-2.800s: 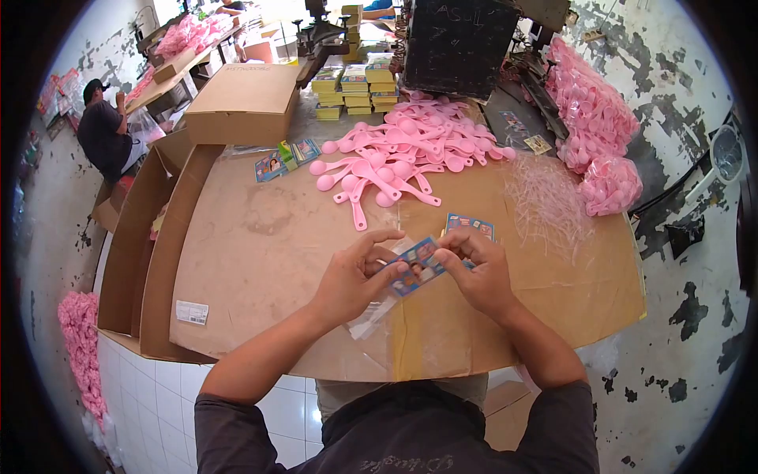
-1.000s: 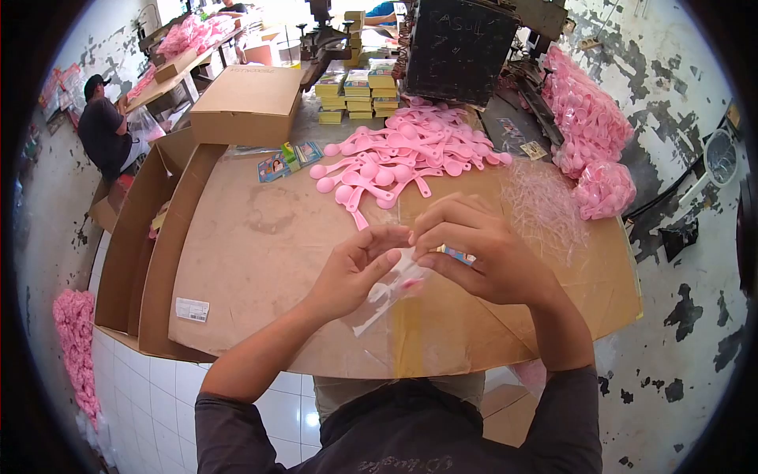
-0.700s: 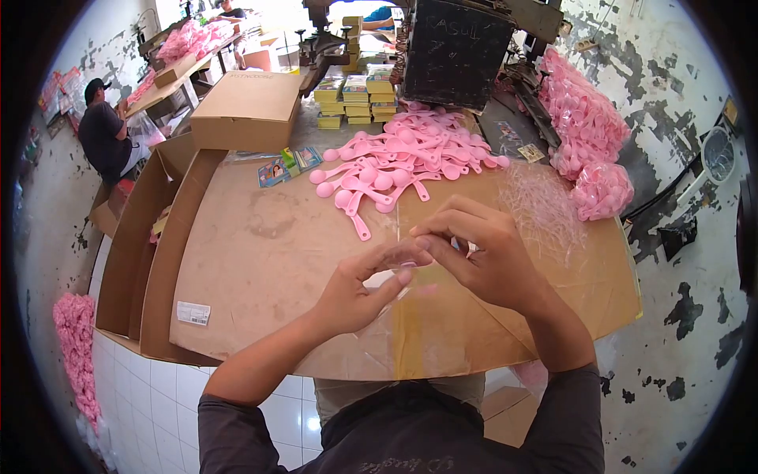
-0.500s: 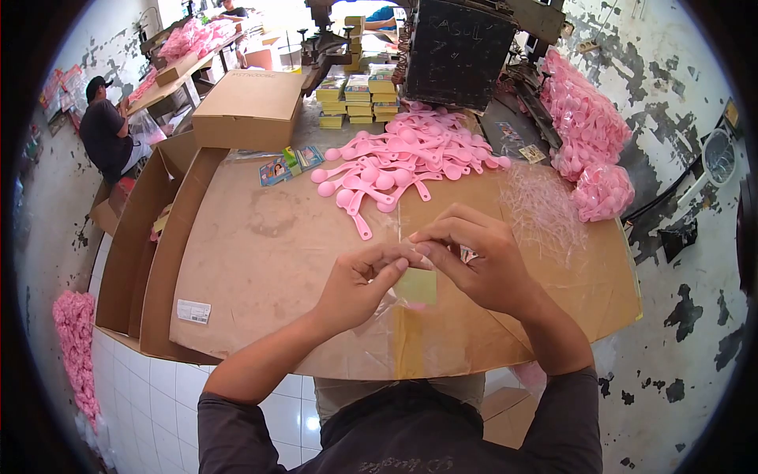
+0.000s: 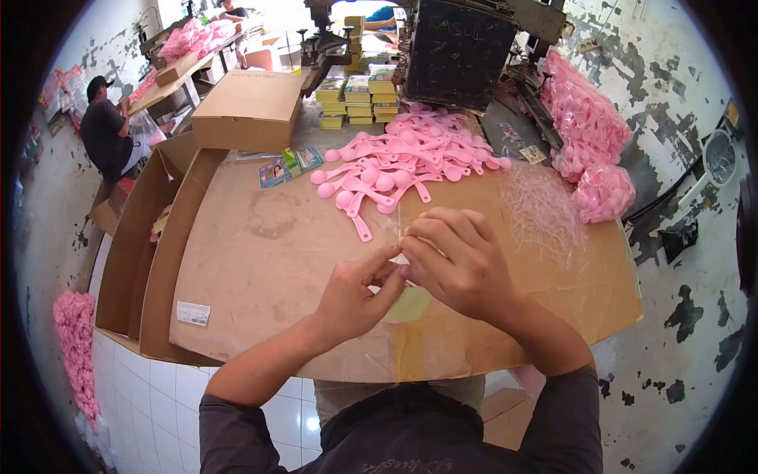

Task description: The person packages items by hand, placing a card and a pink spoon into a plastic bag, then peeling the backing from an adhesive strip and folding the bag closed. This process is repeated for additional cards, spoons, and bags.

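Both the left hand (image 5: 351, 296) and the right hand (image 5: 462, 265) are drawn together, fingertips meeting and pinched closed above a pale green card (image 5: 408, 305) (their exact hold on it is hidden). Beyond them on the bench (image 5: 260, 308) lies a heap of pink spoons (image 5: 422, 146), with stacked cards (image 5: 358, 103) behind and a box (image 5: 245, 110) past the left hand

Bench (image 5: 272, 272): covered with stained brown cardboard (image 5: 553, 296). Yellow tape (image 5: 408, 347) runs nearside of the left hand (image 5: 355, 292) and right hand (image 5: 466, 268). Pink spoons (image 5: 387, 162) heaped beyond both. Printed cards (image 5: 275, 171) beyond the left hand; white label (image 5: 193, 313) left of it. Plastic strips (image 5: 545, 209) loose, beyond and right of the right hand.
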`<action>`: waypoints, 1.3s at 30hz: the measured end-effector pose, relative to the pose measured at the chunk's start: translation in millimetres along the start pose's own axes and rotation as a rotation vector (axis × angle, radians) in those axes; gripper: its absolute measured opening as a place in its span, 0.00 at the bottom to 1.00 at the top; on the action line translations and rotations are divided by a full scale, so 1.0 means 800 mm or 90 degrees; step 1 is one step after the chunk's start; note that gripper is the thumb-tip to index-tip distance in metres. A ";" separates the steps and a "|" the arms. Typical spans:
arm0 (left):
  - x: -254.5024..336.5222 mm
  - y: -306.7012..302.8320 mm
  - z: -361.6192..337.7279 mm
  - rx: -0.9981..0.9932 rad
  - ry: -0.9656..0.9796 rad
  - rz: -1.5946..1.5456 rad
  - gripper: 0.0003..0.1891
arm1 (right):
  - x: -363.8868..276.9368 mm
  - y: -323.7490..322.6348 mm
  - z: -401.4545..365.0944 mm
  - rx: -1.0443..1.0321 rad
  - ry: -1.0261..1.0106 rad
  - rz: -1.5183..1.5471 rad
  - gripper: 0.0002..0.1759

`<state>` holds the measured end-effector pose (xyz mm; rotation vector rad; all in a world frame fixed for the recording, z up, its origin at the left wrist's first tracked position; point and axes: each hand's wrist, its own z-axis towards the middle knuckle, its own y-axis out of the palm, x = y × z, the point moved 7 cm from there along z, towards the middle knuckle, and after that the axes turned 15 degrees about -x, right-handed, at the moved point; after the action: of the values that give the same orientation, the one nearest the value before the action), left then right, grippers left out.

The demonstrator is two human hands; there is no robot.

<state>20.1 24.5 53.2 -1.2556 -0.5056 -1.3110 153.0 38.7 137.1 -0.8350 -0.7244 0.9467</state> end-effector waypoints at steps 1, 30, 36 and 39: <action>0.003 0.000 0.001 -0.009 0.004 0.020 0.17 | -0.003 0.003 0.000 -0.006 -0.010 -0.038 0.15; -0.031 -0.002 0.011 -0.047 -0.093 -0.219 0.20 | 0.207 0.004 -0.141 -0.080 0.452 0.350 0.20; -0.037 0.007 0.012 -0.024 -0.029 -0.260 0.18 | 0.056 0.074 -0.071 -0.202 0.266 0.774 0.22; -0.036 0.001 0.011 -0.027 -0.048 -0.295 0.18 | 0.059 0.101 -0.075 -0.213 0.287 0.857 0.20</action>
<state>16.3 44.7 30.7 -1.2702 -0.8623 -1.6686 190.1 91.2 46.3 -1.8342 0.2007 1.7328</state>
